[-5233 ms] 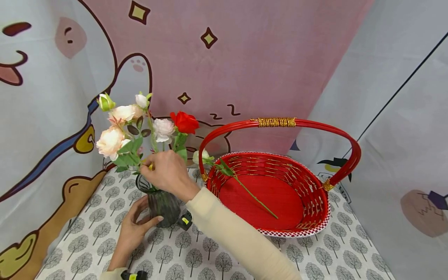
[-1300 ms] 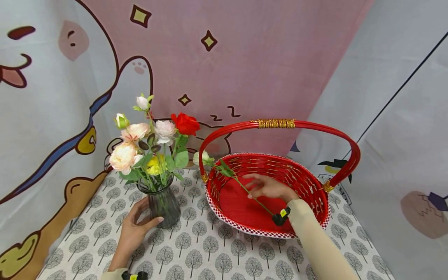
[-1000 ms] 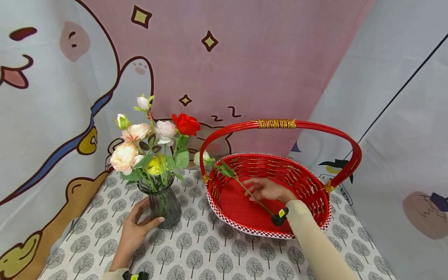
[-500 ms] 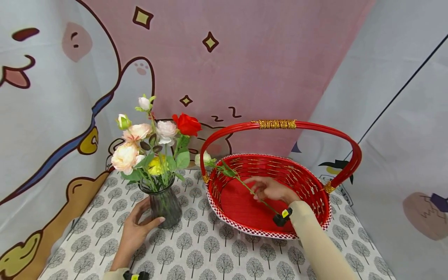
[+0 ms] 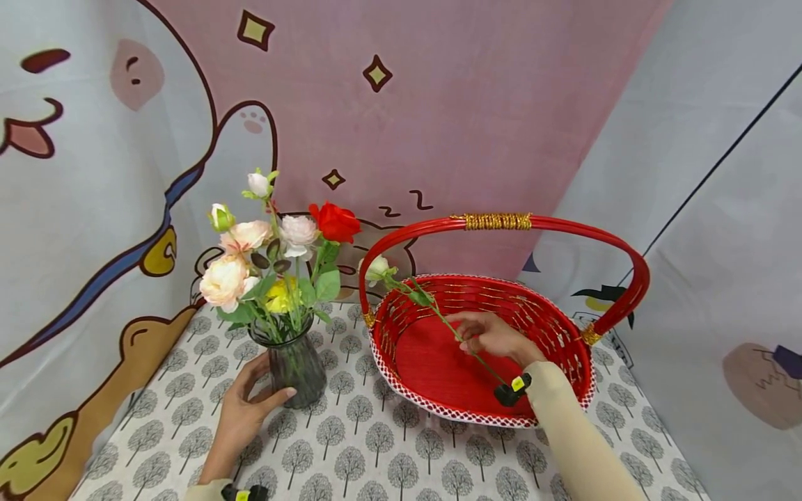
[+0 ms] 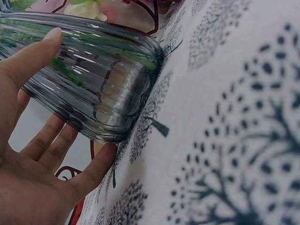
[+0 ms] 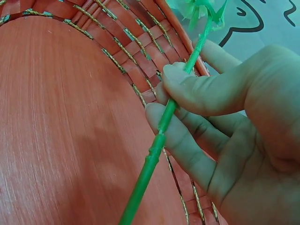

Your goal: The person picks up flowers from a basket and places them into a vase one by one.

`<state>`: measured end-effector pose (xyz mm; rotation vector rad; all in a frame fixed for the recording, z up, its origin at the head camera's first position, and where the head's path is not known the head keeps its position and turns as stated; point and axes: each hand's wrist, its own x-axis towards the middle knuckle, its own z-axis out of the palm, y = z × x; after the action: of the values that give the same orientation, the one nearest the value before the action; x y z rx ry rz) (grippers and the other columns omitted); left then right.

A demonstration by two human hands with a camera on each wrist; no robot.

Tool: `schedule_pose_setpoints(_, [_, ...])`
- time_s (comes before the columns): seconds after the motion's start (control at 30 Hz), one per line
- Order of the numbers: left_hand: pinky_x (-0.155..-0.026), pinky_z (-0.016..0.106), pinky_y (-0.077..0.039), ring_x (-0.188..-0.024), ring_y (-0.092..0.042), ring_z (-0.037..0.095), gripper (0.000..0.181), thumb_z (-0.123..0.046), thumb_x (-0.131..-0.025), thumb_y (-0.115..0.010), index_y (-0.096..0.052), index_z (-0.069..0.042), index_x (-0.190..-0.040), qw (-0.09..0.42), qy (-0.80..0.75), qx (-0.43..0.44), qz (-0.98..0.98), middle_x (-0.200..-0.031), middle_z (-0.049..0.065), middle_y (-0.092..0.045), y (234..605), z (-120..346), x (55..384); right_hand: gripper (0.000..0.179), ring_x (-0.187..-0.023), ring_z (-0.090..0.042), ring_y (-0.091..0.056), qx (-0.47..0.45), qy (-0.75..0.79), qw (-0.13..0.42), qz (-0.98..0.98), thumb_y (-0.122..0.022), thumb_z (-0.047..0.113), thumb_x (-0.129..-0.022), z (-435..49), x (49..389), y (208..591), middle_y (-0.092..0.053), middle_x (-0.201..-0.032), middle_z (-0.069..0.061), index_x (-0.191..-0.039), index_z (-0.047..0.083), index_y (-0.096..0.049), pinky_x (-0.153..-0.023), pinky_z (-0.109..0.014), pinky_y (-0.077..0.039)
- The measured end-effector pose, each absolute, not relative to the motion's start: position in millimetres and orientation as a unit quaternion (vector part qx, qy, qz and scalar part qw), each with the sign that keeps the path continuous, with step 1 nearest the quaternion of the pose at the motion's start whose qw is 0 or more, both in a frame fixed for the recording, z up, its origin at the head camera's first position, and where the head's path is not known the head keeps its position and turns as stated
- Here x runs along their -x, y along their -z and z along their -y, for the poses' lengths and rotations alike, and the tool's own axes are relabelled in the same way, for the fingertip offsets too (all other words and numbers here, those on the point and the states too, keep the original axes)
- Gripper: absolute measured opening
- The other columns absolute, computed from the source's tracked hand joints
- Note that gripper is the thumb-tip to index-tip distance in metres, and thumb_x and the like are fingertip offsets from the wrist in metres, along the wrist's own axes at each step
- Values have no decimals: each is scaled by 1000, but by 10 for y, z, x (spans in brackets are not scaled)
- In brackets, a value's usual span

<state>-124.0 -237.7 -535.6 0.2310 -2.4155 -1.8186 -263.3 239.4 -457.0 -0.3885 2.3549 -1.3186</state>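
My left hand [image 5: 246, 403] holds the lower part of a dark ribbed glass vase [image 5: 297, 372], thumb across its near side and fingers round the far side [image 6: 93, 61]. Peach, pale pink, red and yellow flowers [image 5: 282, 295] stand in it. Over the red woven basket [image 5: 432, 410], my right hand [image 5: 498, 337] pinches the green stem [image 7: 173, 101] of a white rose [image 5: 377, 270] between thumb and fingers. The rose slants up to the left, its bloom beyond the basket's left rim. Its stem's lower end runs behind the wrist camera in the head view.
The basket's tall red handle [image 5: 432, 226], wrapped in gold at the top, arches over the right hand. A tree-print cloth [image 5: 357, 445] covers the table. Printed cartoon curtains [image 5: 470, 125] hang close behind and at both sides.
Earlier my right hand was among the vase's flowers with a yellow one, which now stands there. It moved to the basket, took the white rose by its stem and shifted it slightly up and right.
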Motion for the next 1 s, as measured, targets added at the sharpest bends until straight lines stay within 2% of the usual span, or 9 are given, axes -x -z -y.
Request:
schedule_pose_setpoints(0.1, [-110,41,-56,-139,-43,18,87,-37,-82,-88,-41,-33,-156,50,601,-76,794,-159,-1,-43,5348,2377,1245,60,-101,-26,-61,142,469,201,-848,-70,-7,-86,-2426,2613,4550,-65,-115,-23,-141,18,-63,-73,-32,-61])
schedule_pose_setpoints(0.37, [-110,39,-57,-137,-43,15,88,-37,-82,-88,-41,-34,-156,50,600,-76,795,-159,-1,-43,5343,2383,1244,51,-97,-26,-64,174,461,187,-850,-71,-4,-89,-2520,2562,4505,-64,-113,-29,-138,11,-64,-76,-31,-61])
schedule_pose_setpoints(0.7, [-110,40,-57,-141,-42,20,88,-36,-83,-87,-39,-32,-157,47,603,-77,793,-159,1,-42,5353,2375,1239,40,-94,-22,-65,205,453,175,-850,-73,3,-91,-2709,2525,4538,-66,-107,-21,-129,14,-69,-77,-32,-63])
schedule_pose_setpoints(1.0, [-109,39,-57,-139,-43,19,87,-34,-83,-87,-41,-32,-156,52,601,-75,794,-158,0,-43,5352,2370,1233,32,-88,-18,-66,235,478,185,-826,-74,4,-92,-2832,2477,4509,-66,-102,-23,-124,6,-69,-77,-30,-63])
